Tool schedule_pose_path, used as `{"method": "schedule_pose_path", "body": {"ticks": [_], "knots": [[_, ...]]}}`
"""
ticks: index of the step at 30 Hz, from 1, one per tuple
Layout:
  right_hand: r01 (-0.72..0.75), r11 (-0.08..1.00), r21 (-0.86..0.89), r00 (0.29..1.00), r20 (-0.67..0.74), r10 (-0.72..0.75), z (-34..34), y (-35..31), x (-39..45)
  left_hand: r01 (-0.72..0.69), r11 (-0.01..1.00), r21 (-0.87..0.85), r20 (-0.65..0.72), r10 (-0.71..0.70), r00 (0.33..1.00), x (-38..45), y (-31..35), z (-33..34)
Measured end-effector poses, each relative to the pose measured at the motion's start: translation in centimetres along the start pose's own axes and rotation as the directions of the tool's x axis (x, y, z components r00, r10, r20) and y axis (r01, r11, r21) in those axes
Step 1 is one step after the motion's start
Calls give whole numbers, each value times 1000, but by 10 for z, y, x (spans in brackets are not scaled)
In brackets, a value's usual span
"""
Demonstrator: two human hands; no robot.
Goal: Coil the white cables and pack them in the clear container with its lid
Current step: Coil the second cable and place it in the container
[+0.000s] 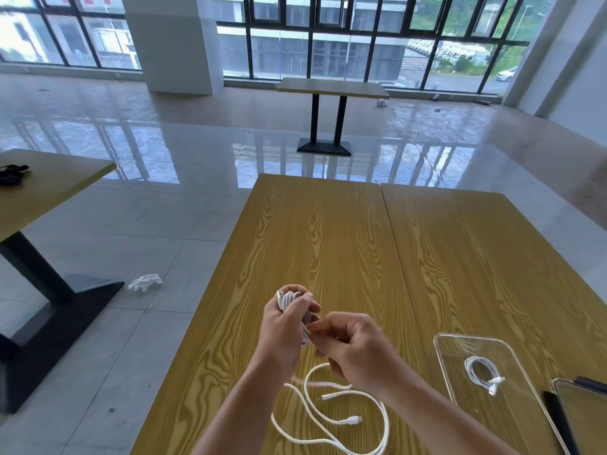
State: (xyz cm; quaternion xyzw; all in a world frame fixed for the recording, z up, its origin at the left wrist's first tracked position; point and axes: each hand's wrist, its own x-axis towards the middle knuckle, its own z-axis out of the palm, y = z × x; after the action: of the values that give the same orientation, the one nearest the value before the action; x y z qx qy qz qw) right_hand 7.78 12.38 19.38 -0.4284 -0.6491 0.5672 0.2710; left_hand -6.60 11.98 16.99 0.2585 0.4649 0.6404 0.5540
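My left hand (285, 326) grips a partly wound bundle of white cable (293, 302) above the wooden table (328, 244), a plug end sticking out at its top left. My right hand (353, 348) pinches the same cable just right of the bundle, fingers curled. Loose white cable (331, 421) trails in loops on the table below both hands, with two connector ends showing. The clear container (460, 343) lies flat to the right, holding one coiled white cable (483, 374). Its clear lid (581, 412) lies at the right edge of view.
A dark flat object (555, 412) lies between container and lid. A second tabletop (492, 257) adjoins on the right. Another table (42, 195) stands to the left with a dark item on it. A crumpled white glove (146, 282) lies on the tiled floor.
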Motion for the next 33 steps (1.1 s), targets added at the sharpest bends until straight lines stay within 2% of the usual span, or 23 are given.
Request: {"method": "schedule_pose_path", "body": {"ticks": [2, 4, 7, 9, 12, 14, 16, 19, 23, 27, 33], "knots": [[-8, 1000, 0, 997, 73, 8, -2, 3, -2, -2, 1000, -26, -41, 1, 999, 1, 2, -2], [-34, 997, -71, 984, 170, 45, -9, 7, -5, 4, 999, -54, -79, -8, 997, 4, 8, -6], [-126, 956, -265, 916, 339, 215, -21, 15, -9, -4, 996, -89, -138, -9, 990, 12, 21, -17], [-176, 906, -385, 859, 390, 332, -29, 19, -9, -10, 995, -102, -135, -4, 991, 16, 31, -22], [-203, 834, -513, 840, 345, 418, -39, 24, -5, 5, 997, -79, -68, -10, 998, 15, 39, -23], [-192, 772, -606, 895, 216, 391, -43, 25, 1, 26, 999, -23, 12, -26, 1000, 11, 39, -20], [-180, 734, -655, 950, 79, 303, -45, 24, 8, 42, 999, 31, 72, -44, 996, 7, 36, -16], [-203, 794, -573, 977, -68, 201, -45, 18, 14, 44, 994, 102, 105, -55, 993, 4, 33, -11], [-195, 900, -391, 975, -177, 134, -43, 6, 15, 57, 986, 157, 84, -71, 994, 2, 26, -9], [-143, 986, -85, 976, -175, 127, -35, -7, 13, 92, 979, 181, 85, -108, 990, 1, 20, -9], [-69, 986, 149, 984, -151, 91, -19, -19, 10, 67, 980, 190, 113, -89, 990, -1, 12, -7]]}}
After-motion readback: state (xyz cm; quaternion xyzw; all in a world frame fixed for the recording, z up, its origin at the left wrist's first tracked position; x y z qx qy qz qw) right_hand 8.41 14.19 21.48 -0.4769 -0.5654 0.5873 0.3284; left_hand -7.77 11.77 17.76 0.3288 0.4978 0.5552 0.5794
